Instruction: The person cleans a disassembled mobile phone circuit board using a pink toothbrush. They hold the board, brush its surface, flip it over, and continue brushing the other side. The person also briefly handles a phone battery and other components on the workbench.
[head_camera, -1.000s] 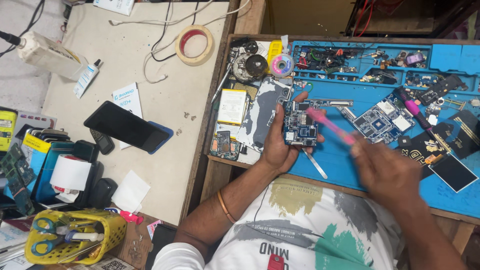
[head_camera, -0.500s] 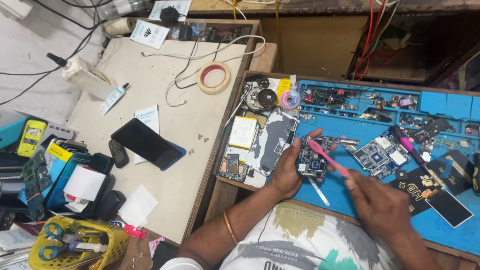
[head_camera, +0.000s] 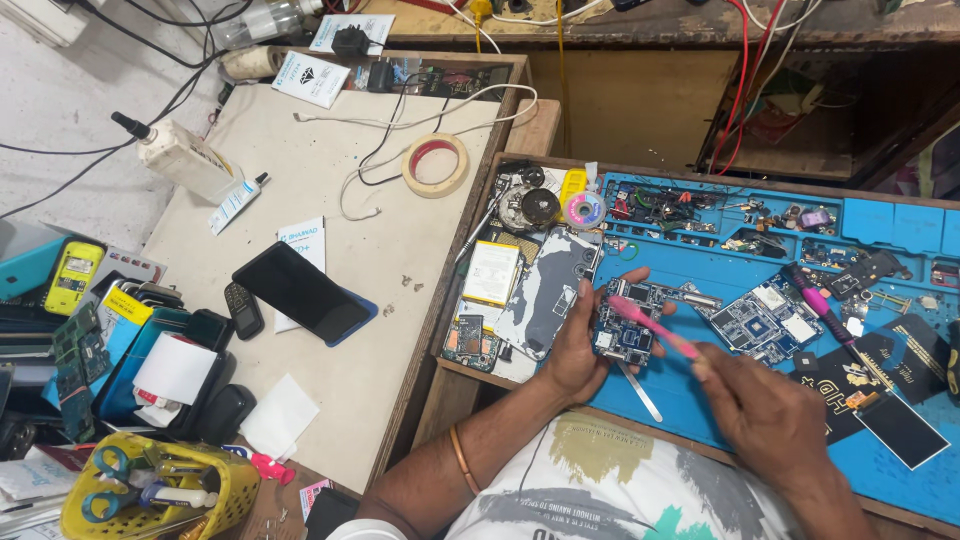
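My left hand (head_camera: 573, 352) holds a small blue circuit board (head_camera: 624, 328) tilted up over the blue work mat (head_camera: 760, 400). In my right hand (head_camera: 768, 412) is a pink-handled brush (head_camera: 652, 326), its head lying against the face of the board. A metal pair of tweezers (head_camera: 638, 391) rests on the mat just below the board. Another blue circuit board (head_camera: 764, 322) lies on the mat to the right, with a pink and black tool (head_camera: 822, 310) beside it.
A phone back cover (head_camera: 543, 295), a white battery (head_camera: 490, 272) and a small board (head_camera: 468, 340) lie left of my hands. On the left table are a black phone (head_camera: 300, 292), a tape roll (head_camera: 435, 164), a glue bottle (head_camera: 183, 156) and a yellow basket (head_camera: 150, 490) of scissors.
The view has swung so the table and mat sit lower in the frame. The board stays in my left hand, and the brush has shifted slightly across it.
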